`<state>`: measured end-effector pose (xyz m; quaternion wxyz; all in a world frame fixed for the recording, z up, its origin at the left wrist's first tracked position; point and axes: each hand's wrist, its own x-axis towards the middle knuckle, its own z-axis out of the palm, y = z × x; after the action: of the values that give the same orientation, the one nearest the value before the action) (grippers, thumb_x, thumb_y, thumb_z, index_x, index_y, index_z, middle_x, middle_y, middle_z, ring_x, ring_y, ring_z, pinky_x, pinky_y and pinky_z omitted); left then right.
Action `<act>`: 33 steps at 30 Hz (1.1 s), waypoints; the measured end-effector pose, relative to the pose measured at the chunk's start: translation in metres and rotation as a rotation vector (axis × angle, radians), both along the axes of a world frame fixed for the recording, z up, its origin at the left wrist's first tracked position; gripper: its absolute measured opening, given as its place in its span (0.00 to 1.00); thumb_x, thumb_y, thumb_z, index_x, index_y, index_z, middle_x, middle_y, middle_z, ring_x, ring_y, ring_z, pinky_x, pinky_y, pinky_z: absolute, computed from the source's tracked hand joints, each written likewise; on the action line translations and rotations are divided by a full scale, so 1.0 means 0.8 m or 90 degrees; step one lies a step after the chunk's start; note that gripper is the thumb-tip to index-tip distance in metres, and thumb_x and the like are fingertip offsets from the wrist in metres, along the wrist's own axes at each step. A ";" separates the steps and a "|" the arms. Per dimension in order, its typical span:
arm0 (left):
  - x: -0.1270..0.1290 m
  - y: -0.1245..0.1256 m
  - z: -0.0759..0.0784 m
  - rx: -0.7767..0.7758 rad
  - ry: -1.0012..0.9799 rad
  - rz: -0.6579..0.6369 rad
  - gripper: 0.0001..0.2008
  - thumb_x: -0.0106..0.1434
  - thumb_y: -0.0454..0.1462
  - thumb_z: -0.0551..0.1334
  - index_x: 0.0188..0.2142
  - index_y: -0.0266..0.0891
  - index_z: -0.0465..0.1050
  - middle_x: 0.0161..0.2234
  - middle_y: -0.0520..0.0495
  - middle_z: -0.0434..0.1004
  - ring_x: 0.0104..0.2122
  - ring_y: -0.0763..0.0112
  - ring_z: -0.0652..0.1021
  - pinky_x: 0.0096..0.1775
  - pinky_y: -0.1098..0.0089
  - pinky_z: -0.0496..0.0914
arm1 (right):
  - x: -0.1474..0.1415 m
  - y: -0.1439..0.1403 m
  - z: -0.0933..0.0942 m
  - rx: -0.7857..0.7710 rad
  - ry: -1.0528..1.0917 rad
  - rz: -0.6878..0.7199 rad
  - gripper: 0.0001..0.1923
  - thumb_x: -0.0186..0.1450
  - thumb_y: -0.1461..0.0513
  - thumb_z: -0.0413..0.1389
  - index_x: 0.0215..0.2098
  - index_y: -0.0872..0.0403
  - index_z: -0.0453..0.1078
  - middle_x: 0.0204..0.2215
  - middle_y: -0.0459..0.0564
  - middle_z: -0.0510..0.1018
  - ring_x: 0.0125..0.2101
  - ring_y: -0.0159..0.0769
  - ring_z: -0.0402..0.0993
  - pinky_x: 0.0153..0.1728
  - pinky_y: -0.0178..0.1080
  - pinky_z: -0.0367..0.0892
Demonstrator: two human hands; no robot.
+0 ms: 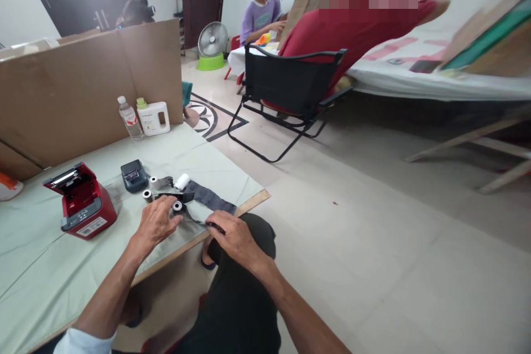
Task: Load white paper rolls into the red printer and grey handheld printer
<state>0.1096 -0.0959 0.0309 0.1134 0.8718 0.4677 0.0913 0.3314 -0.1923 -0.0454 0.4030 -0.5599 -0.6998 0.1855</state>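
Note:
My left hand (156,222) is over the table near its front edge, its thumb and fingers apart beside a small roll (177,207) with a white core. Whether they touch the roll is hard to tell. From that roll a thin dark strip (194,218) runs right to my right hand (234,237). The right fingers are closed on the strip's dark end at the table edge. Around them lie two more small rolls (147,196), a black piece (179,197) and a white roll (182,181) with a wide dark strip (211,197) unrolled from it.
A red label printer (93,207) stands with its lid raised, near a dark small device (134,176). A water bottle (130,119) and white jug (153,118) stand by a cardboard panel (83,83). Beyond are a black folding chair (290,80) with a seated person, another person and a fan (213,38).

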 end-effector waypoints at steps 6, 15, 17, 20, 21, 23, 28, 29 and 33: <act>-0.013 0.004 -0.007 -0.021 -0.114 0.006 0.10 0.59 0.31 0.64 0.41 0.40 0.77 0.36 0.46 0.81 0.37 0.60 0.80 0.41 0.63 0.72 | -0.010 -0.016 0.015 -0.103 0.288 -0.040 0.12 0.70 0.54 0.56 0.36 0.53 0.76 0.29 0.47 0.80 0.27 0.36 0.76 0.31 0.36 0.71; -0.101 -0.042 0.036 0.056 -0.251 -0.032 0.13 0.60 0.27 0.62 0.43 0.41 0.78 0.39 0.46 0.81 0.37 0.67 0.80 0.38 0.69 0.73 | -0.063 -0.015 0.049 -0.103 0.365 0.095 0.13 0.70 0.52 0.61 0.39 0.53 0.79 0.33 0.51 0.83 0.29 0.36 0.79 0.30 0.35 0.75; -0.134 -0.044 0.056 0.109 -0.236 0.012 0.11 0.62 0.28 0.62 0.42 0.41 0.78 0.40 0.45 0.82 0.39 0.65 0.80 0.41 0.67 0.74 | -0.090 -0.004 0.065 -0.009 0.338 0.153 0.08 0.71 0.57 0.60 0.40 0.51 0.80 0.40 0.53 0.84 0.38 0.40 0.82 0.38 0.38 0.78; -0.188 -0.034 0.080 0.168 -0.197 0.119 0.11 0.60 0.30 0.63 0.43 0.41 0.78 0.41 0.44 0.84 0.41 0.62 0.81 0.45 0.64 0.76 | -0.142 0.022 0.085 0.116 0.288 0.230 0.11 0.71 0.65 0.56 0.45 0.49 0.81 0.43 0.53 0.84 0.45 0.42 0.82 0.48 0.43 0.78; -0.206 -0.028 0.085 0.180 -0.184 0.151 0.13 0.60 0.31 0.63 0.44 0.41 0.78 0.42 0.44 0.84 0.42 0.61 0.82 0.45 0.63 0.76 | -0.161 0.032 0.088 0.144 0.268 0.252 0.14 0.71 0.67 0.55 0.47 0.49 0.81 0.44 0.53 0.84 0.46 0.42 0.82 0.51 0.44 0.77; -0.237 -0.012 0.089 0.199 -0.164 0.199 0.14 0.59 0.32 0.61 0.44 0.41 0.79 0.41 0.45 0.84 0.41 0.61 0.82 0.46 0.62 0.77 | -0.197 0.055 0.090 0.197 0.225 0.288 0.18 0.69 0.70 0.53 0.50 0.49 0.80 0.47 0.53 0.83 0.47 0.42 0.81 0.51 0.45 0.77; -0.285 0.024 0.078 0.200 -0.119 0.256 0.16 0.56 0.32 0.59 0.42 0.42 0.79 0.39 0.46 0.84 0.39 0.60 0.81 0.45 0.61 0.76 | -0.261 0.097 0.081 0.281 0.106 0.322 0.23 0.65 0.73 0.53 0.51 0.50 0.80 0.46 0.55 0.82 0.49 0.43 0.79 0.53 0.46 0.77; -0.290 0.030 0.074 0.195 -0.114 0.261 0.16 0.55 0.32 0.59 0.41 0.42 0.80 0.38 0.45 0.84 0.39 0.60 0.80 0.44 0.61 0.76 | -0.267 0.102 0.079 0.288 0.090 0.321 0.22 0.65 0.73 0.53 0.51 0.51 0.80 0.46 0.55 0.82 0.49 0.43 0.78 0.53 0.46 0.77; -0.301 0.047 0.058 0.171 -0.100 0.272 0.16 0.53 0.33 0.59 0.40 0.42 0.81 0.33 0.47 0.82 0.36 0.60 0.80 0.43 0.62 0.74 | -0.278 0.109 0.074 0.294 0.041 0.314 0.21 0.66 0.73 0.53 0.51 0.53 0.79 0.47 0.56 0.81 0.49 0.44 0.78 0.52 0.45 0.76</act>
<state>-0.1314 -0.0582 0.0771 0.0106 0.7505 0.6148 0.2421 0.1087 -0.1048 0.0136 0.4840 -0.2613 -0.8246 0.1321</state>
